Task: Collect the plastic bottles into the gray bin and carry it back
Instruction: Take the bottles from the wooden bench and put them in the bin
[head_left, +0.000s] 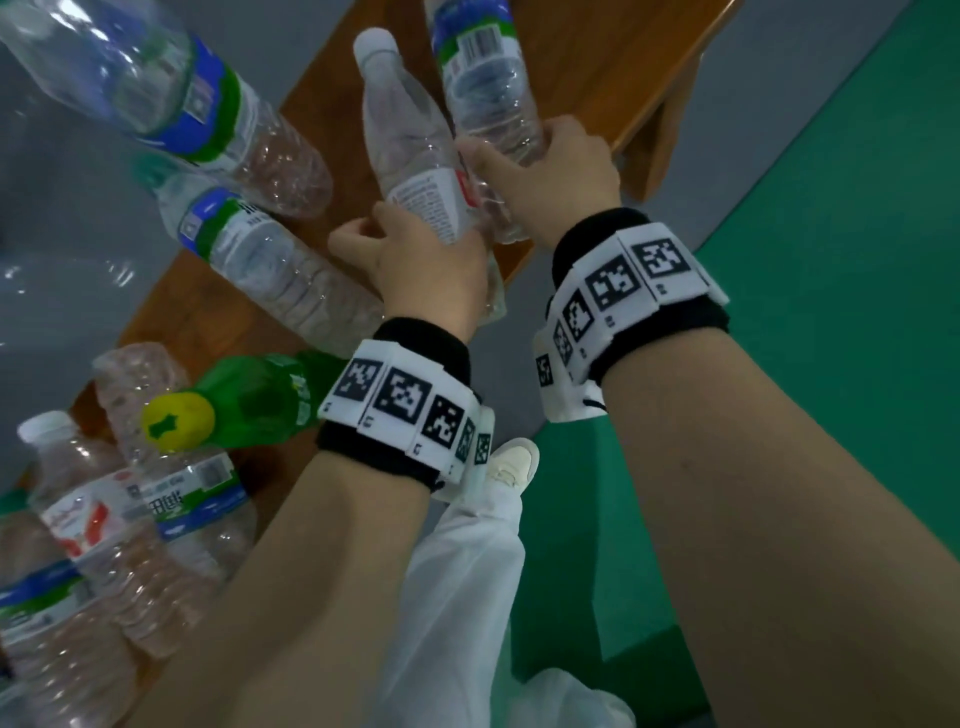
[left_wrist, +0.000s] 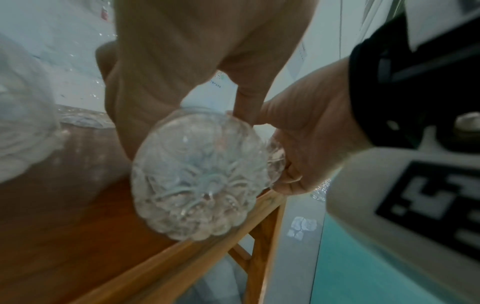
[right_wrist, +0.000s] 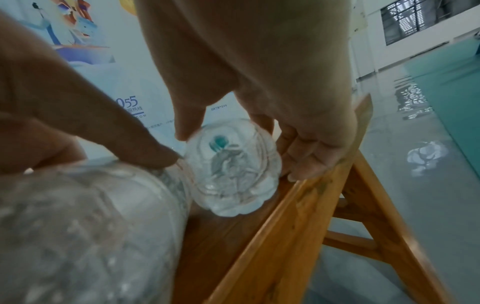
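Two clear plastic bottles lie side by side on a wooden bench (head_left: 613, 57). My left hand (head_left: 415, 249) grips the lower body of the white-capped bottle with a red and white label (head_left: 405, 150); its ribbed base (left_wrist: 202, 176) faces the left wrist camera. Just to the right, my right hand (head_left: 550, 171) grips the bottle with a blue and green label (head_left: 483, 73), fingers curled round its base (right_wrist: 231, 170). The two hands nearly touch. No gray bin is in view.
Several more empty bottles lie along the bench, among them a green one with a yellow cap (head_left: 244, 405) and two blue-green labelled ones (head_left: 249, 249). The bench edge (right_wrist: 298, 216) drops to a green floor (head_left: 831, 260). My white trouser leg and shoe (head_left: 509, 462) are below.
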